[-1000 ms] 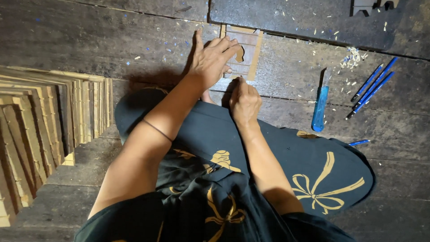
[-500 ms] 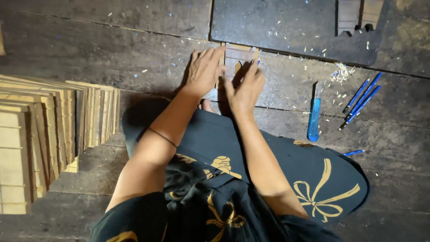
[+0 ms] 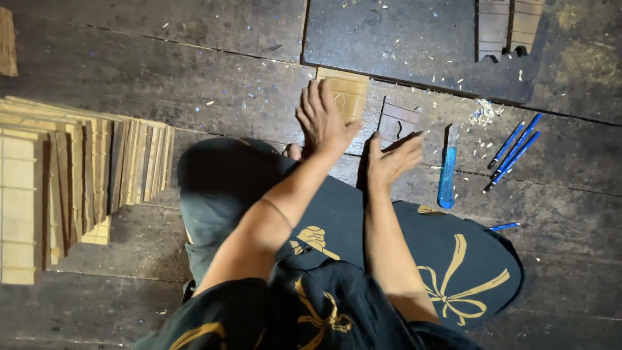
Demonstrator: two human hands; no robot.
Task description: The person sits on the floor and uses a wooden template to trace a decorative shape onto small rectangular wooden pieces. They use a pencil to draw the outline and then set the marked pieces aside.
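Note:
I sit on a dark plank floor in black cloth with gold bows. My left hand is spread flat, fingers apart, its fingertips on the lower left of a pale wooden panel that lies on the floor. To the right, my right hand grips the lower edge of a darker wooden panel with a small cut-out, held tilted between thumb and fingers just off the floor. The two panels are apart.
A blue-handled knife lies right of my right hand, with several thin blue tools beyond it and one by my knee. A fanned stack of wooden panels fills the left. Wood chips and a dark slab lie ahead.
Both hands were pressed on one stacked panel. Now the right hand has drawn the darker panel off to the right, uncovering the pale one, and the left hand has spread open.

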